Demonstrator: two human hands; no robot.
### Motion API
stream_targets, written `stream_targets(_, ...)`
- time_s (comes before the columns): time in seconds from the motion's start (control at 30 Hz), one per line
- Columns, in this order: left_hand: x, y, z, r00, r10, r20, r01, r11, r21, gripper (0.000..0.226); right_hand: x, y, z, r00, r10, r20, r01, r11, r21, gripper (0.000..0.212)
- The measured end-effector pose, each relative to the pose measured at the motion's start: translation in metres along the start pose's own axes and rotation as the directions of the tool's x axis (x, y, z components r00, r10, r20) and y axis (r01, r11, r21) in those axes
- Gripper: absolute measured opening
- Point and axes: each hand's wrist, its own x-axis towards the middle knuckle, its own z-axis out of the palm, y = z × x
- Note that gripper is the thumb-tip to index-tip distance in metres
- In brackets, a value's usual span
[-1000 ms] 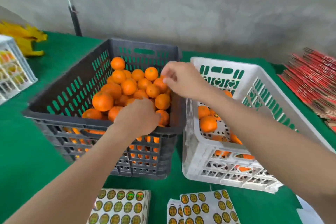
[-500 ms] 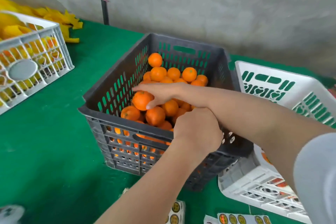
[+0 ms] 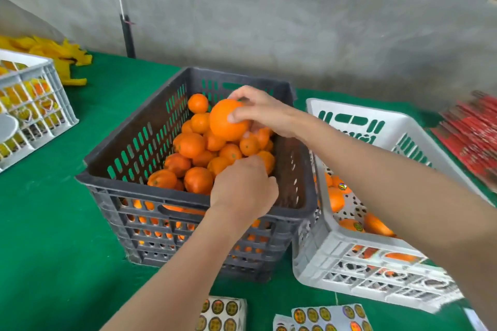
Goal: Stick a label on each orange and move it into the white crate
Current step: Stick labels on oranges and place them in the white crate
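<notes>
— Above the dark crate (image 3: pixel 113 184), toward its one o'clock corner, our right grip (image 3: pixel 265 113) is wrapped round a big orange (image 3: pixel 227 121). The fingers curl over its top and near face and hold it clear of the pile.
— And our left grip (image 3: pixel 243 188)?
— Down at the crate's five o'clock corner, knuckles up, fingertips buried among the fruit. We cannot tell whether it has hold of anything.
— Why hold the orange high?
— We judge it keeps a bare face reachable for a label; we see none on the side toward us. The label sheets (image 3: pixel 330 317) lie on the green bench (image 3: pixel 53 236) at six o'clock, close to us.
— And the white crate (image 3: pixel 349 115)?
— At three o'clock, just beside the dark one, so the carry is short. Labelled oranges (image 3: pixel 349 224) already lie inside.
</notes>
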Motion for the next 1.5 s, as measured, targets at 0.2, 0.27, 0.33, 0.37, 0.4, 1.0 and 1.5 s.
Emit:
stream_targets(0.2,-0.007,-0.002,-0.005,0.949,0.073,-0.307,-0.155,0.956,-0.251,0.016,-0.118,0.013,-0.044,0.996,-0.062,0.057,0.025,0.862,0.506,0.045)
stream_targets(0.27,-0.016,-0.002,-0.008,0.892,0.108,-0.439,-0.259,0.919,-0.299,0.017,-0.153,0.025,-0.043,0.991,-0.066,0.115,0.000,0.867,0.498,0.062)
stream_targets(0.33,-0.037,0.007,-0.006,0.838,0.129,-0.530,-0.351,0.871,-0.344,0.014,-0.187,0.042,-0.035,0.987,-0.051,0.153,-0.035,0.858,0.512,0.056)
stream_targets(0.37,-0.051,0.012,-0.002,0.831,0.141,-0.538,-0.384,0.844,-0.373,0.011,-0.201,0.051,-0.028,0.987,-0.017,0.162,-0.068,0.859,0.508,0.049)
stream_targets(0.4,-0.067,0.018,0.005,0.841,0.158,-0.517,-0.406,0.817,-0.410,0.008,-0.214,0.061,-0.021,0.986,0.045,0.159,-0.119,0.859,0.498,0.045)
stream_targets(1.0,-0.157,0.002,0.122,0.761,-0.211,0.614,0.649,0.207,-0.732,0.065,-0.280,0.229,0.082,0.905,0.425,-0.019,-0.402,0.840,-0.364,0.044)
stream_targets(1.5,-0.172,-0.007,0.137,0.653,-0.006,0.757,0.751,0.132,-0.647,0.094,-0.271,0.225,0.090,0.955,0.184,-0.233,-0.233,0.952,-0.201,0.034)
